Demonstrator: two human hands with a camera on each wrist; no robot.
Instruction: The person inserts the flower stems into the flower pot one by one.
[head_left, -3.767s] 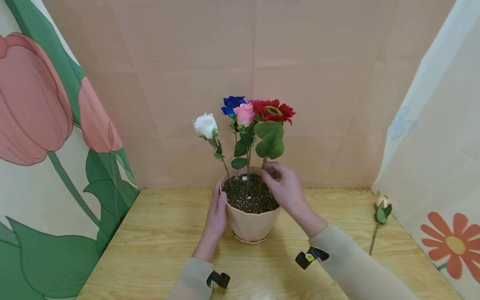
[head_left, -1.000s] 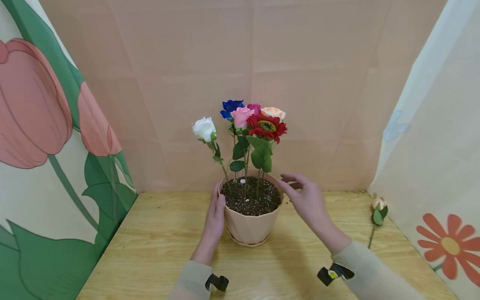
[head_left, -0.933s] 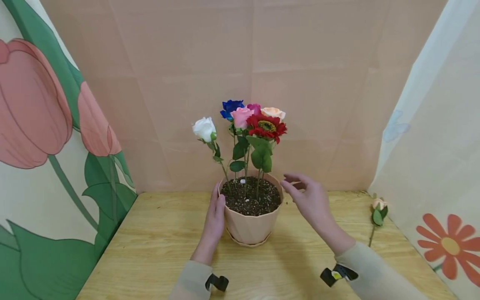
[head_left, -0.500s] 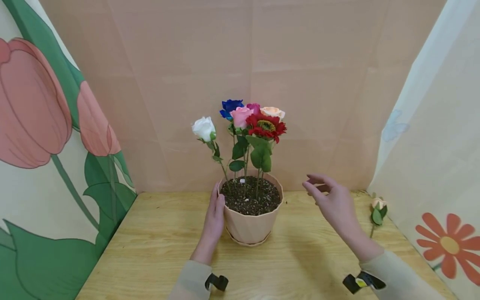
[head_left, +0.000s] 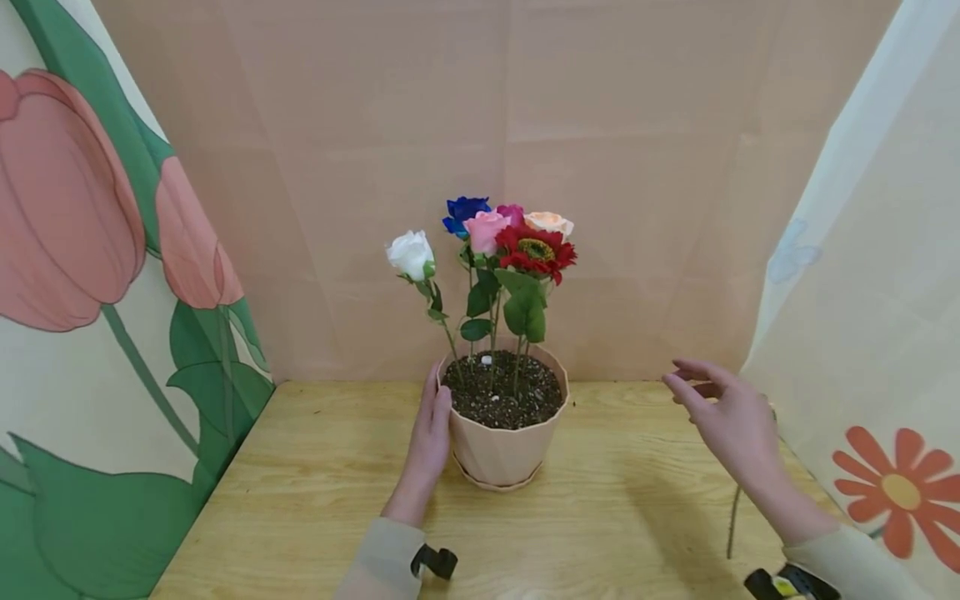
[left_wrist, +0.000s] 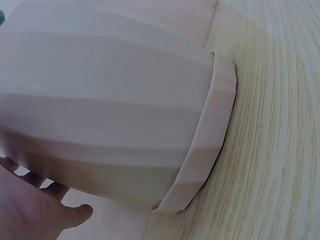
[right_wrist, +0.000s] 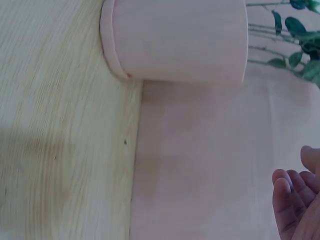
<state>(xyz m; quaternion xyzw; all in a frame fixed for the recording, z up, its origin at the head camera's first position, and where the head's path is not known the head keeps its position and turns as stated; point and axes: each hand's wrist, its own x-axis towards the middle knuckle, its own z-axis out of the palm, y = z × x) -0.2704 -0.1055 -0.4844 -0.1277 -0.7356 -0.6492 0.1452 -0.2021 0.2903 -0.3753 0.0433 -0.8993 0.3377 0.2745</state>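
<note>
A pale pink flowerpot (head_left: 504, 454) of dark soil (head_left: 517, 410) stands on its saucer (left_wrist: 200, 150). My left hand (head_left: 427, 437) rests against its left side, fingers along the wall near the rim. Planted in it are a white rose (head_left: 410, 254), a blue rose (head_left: 465, 215), a pink rose (head_left: 485, 232), a magenta flower (head_left: 511, 213), a peach rose (head_left: 550, 222) and a red sunflower-like bloom (head_left: 536, 250). My right hand (head_left: 733, 425) is in the air to the right, holding nothing, fingers loosely bent. Below it shows a loose flower's stem (head_left: 732, 521); its head is hidden behind that hand.
The pot stands on a wooden table (head_left: 315, 483), close to a plain pinkish backdrop (head_left: 337, 208). Side panels carry printed tulips (head_left: 67, 200) at left and a printed orange flower (head_left: 900, 492) at right.
My right hand let go of the stem at the pot and moved right, now covering the loose peach flower's head. The red bloom sits slightly lower, the peach rose showing behind. My left hand stayed.
</note>
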